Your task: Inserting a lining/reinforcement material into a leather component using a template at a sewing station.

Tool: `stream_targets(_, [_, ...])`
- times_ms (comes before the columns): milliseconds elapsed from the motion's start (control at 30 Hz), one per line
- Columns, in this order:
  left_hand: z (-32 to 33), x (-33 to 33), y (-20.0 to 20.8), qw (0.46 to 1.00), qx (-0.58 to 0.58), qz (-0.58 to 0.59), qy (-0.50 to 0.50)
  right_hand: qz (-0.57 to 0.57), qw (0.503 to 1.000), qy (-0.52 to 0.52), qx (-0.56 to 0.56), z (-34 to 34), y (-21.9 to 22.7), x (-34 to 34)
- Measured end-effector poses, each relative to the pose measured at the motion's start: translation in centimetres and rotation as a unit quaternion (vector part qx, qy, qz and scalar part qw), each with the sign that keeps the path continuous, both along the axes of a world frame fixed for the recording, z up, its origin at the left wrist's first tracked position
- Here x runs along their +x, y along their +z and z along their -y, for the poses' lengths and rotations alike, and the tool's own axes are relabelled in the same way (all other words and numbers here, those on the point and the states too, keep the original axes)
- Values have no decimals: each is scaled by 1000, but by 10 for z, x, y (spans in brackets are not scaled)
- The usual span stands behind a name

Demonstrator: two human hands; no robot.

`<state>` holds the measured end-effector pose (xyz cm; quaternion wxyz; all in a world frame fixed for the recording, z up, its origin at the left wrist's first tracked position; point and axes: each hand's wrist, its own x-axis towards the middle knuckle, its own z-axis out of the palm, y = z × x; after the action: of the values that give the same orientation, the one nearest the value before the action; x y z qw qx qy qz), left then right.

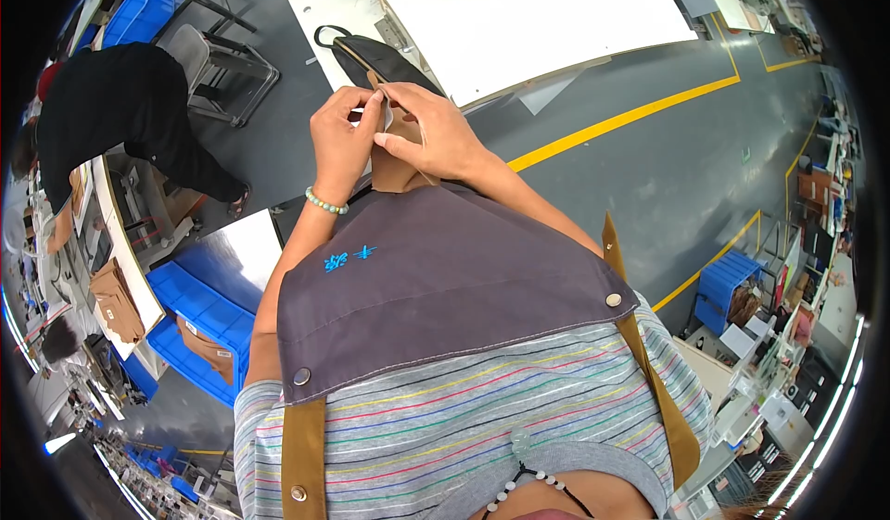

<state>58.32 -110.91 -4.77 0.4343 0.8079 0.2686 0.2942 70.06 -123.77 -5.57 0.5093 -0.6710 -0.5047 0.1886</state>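
Beyond the apron's far edge, my left hand (338, 135) and my right hand (436, 131) meet, fingertips almost touching. My left thumb and forefinger are pinched together, and the tip of a flat brown piece (374, 78) sticks up past them. A thin white strip (388, 112) runs between the hands, under the curled fingers of my right hand, whose thumb points left. Below them lies more flat brown material (397, 170), partly covered by my hands. Exactly where the fingertips grip is hard to make out.
A dark bag (385, 61) lies ahead beside a white table (528, 29). At left, a person in black (120, 103) bends over a bench. Blue crates (199, 335) with brown pieces stand near my left elbow. Yellow lines (621, 121) mark the grey floor at right.
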Motion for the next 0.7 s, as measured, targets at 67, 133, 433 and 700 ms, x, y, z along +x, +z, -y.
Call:
stream_targets(67, [0, -1, 3, 1000, -14, -15, -22, -15, 1000, -14, 2, -4, -3, 1])
stream_targets(133, [0, -2, 1, 999, -10, -9, -33, -99, 994, -31, -37, -8, -5, 5])
stream_targets(433, [-9, -16, 5, 999, 18, -14, -39, -67, 993, -94, 4, -2, -15, 26])
stream_targets(700, [-20, -26, -38, 917, -373, 132, 41, -452, 884, -113, 49, -1, -23, 42])
